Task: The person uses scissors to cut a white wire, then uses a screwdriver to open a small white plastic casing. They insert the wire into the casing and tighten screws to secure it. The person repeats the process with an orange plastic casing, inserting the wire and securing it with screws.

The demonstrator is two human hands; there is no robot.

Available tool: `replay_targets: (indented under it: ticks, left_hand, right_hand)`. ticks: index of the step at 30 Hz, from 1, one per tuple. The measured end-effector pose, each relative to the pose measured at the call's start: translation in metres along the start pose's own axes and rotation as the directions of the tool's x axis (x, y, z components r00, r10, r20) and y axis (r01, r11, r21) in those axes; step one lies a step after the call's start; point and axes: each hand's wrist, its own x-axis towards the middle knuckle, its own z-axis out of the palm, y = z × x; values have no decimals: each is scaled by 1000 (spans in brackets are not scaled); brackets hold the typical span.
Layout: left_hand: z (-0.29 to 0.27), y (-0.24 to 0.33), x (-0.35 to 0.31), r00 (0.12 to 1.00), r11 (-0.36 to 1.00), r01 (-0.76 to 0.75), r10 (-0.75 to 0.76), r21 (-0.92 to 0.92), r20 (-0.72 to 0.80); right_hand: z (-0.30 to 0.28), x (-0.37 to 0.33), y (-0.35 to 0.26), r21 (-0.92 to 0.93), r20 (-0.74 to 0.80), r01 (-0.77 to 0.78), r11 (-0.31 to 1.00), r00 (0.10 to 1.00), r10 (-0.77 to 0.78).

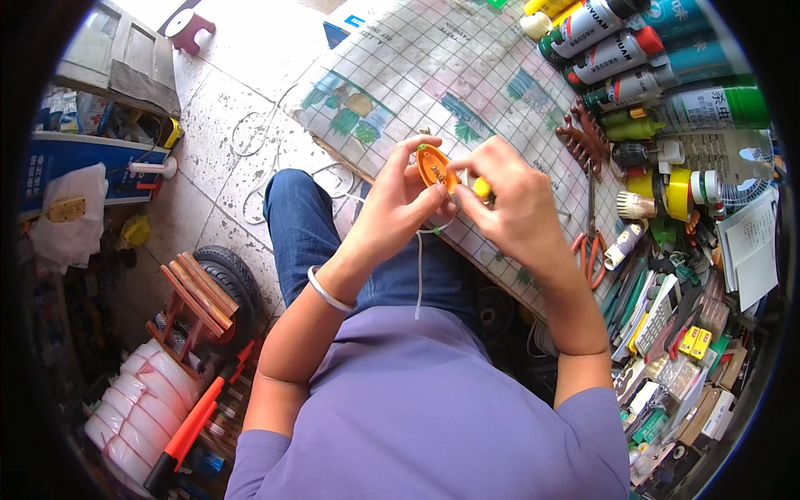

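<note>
Above the near edge of the table, my left hand (400, 193) grips a small orange oval casing (432, 164), with the thumb along its lower rim. Small metal parts show inside the casing, and a green bit is at its upper end. My right hand (510, 196) is closed beside it, thumb and forefinger close together at the casing's right edge. A rounded yellow object (482, 187) shows among its curled fingers; the rest of that object is hidden. Below the hands a thin white cord (419, 275) hangs over my lap.
The table (400, 75) has a checked, plant-printed cover. Spray cans (592, 29) lie at its far right, with orange-handled scissors (592, 260) nearer. Tools and small boxes crowd the right side. At left are a wheel (229, 279), a wrapped white bundle (137, 408) and a pink stool (190, 32).
</note>
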Motion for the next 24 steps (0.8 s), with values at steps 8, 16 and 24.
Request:
replay_targets:
  ticks: [8,16,24]
  left_hand:
    - [3,5,0,999,999,38,-39,-30,-23]
    - [-1,2,-1,999,998,37,-39,-47,-34]
    - [0,-1,0,1000,999,15,-16,-40,-24]
  right_hand:
    - [-107,-8,-39,130,-343,170,977,932,-116]
    - [-93,3,-18,273,-410,299,914,896,-171]
    - [-87,7,-22,282,-365,271,920,918,-158]
